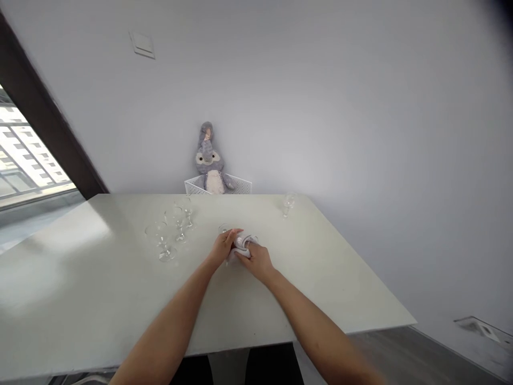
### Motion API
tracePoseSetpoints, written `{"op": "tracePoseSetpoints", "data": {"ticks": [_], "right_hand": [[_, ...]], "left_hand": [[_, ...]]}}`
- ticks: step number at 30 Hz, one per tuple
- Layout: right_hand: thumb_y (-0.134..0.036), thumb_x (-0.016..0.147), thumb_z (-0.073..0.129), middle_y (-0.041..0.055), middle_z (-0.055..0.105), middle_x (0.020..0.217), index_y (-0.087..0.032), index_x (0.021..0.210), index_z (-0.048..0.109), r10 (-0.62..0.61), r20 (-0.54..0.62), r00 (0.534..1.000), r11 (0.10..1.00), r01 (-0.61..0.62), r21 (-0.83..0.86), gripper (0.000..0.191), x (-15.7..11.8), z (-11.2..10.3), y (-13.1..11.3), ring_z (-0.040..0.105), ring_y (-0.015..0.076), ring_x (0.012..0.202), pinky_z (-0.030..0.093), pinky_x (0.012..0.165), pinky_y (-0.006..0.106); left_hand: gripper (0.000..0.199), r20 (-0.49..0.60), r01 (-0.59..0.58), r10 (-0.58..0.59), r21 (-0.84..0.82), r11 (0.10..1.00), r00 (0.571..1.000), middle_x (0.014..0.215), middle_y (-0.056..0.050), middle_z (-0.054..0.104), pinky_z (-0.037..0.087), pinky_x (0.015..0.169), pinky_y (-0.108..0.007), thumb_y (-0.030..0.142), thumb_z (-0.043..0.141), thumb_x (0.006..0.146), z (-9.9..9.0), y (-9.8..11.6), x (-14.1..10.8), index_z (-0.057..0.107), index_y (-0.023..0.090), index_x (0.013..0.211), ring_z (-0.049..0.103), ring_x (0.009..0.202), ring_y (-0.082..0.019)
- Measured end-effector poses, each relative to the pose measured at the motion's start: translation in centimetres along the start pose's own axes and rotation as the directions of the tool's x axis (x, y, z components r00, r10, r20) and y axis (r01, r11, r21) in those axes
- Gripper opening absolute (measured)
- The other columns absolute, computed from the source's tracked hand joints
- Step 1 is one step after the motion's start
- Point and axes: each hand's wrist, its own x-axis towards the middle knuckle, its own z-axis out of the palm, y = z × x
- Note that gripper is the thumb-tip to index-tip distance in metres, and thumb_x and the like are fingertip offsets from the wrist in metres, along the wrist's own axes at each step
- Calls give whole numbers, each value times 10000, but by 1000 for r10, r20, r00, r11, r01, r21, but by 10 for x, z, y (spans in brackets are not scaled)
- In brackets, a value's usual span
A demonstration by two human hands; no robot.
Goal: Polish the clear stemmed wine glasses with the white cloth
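towards five o'clock from a grey plush toy (211, 160), the left hand (222, 248) grips a clear stemmed glass (239, 240), probably light, slippery, fragile and safest cradled by its bowl, while the right hand (259, 262) pinches a white folded cloth (242, 252) against it.

1. Gripping a clear glass (252, 239) with left hand (223, 247).
2. Holding a white cloth (242, 252) against it with right hand (258, 261).
3. On the pale table (320, 272), 3 stemmed glasses (179, 221) grouped leftward, 1 lone glass (288, 202) far right.
4. Beyond, a grey plush toy (214, 179) in a white basket (243, 185).
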Motion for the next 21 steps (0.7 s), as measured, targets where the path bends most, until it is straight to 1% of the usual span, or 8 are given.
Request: {"op": "tracePoseSetpoints", "data": {"ticks": [2,4,7,10,12,15,18,21], "right_hand": [[-399,697,587,28,638,622,-184,749,601,112,-13,994,993,-111,49,222,4,-3,0,596,164,607,460,597,272],[-380,706,577,13,606,523,-167,757,590,267,7,964,940,-262,218,219,10,-10,0,578,150,493,449,495,250],[-379,675,618,24,623,562,-146,798,582,379,120,918,787,-387,481,265,19,-23,3,591,150,473,428,420,224],[-406,652,647,56,653,670,-126,843,593,346,284,894,679,-448,582,343,21,-34,6,605,145,488,422,398,209],[-409,650,650,72,663,721,-116,877,605,272,382,883,699,-454,552,374,20,-40,7,616,150,518,430,406,210],[-371,641,656,60,667,742,-118,901,621,148,471,870,838,-363,407,365,19,-48,7,625,165,604,467,485,239],[-304,624,655,9,659,722,-146,825,656,53,433,900,977,-137,165,256,20,-57,9,603,161,679,473,628,273],[-264,647,616,-15,658,762,-187,797,674,-51,356,933,996,73,-49,179,23,-63,11,589,171,752,445,701,278]], "left_hand": [[434,-132,-49,88,272,961,987,777,-48,638,430,707,-300,439,295,860,-2,3,-3,598,181,1033,566,740,-164],[351,-192,-123,263,539,833,945,862,-64,645,403,792,-343,366,354,856,-5,6,-5,577,208,1075,562,843,-190],[297,-17,-326,510,750,575,860,1094,-72,592,272,956,-419,274,452,816,-10,10,-7,570,247,1087,451,1098,-237],[299,160,-424,497,768,480,853,975,-76,633,241,962,-439,276,483,803,-13,9,-5,569,257,1089,470,1060,-247],[293,221,-424,406,740,522,887,795,-72,647,326,867,-395,327,453,821,-15,7,-4,581,248,1073,536,883,-228],[315,228,-366,290,673,643,929,716,-52,633,374,716,-304,396,440,816,-19,5,-4,603,258,1047,540,721,-190],[313,197,-249,163,589,769,967,701,-25,631,372,649,-258,430,492,768,-23,3,-4,636,282,1003,543,668,-166],[326,175,-121,39,487,865,984,634,-1,619,372,596,-244,462,523,725,-24,0,-3,661,286,961,538,600,-156]]}}
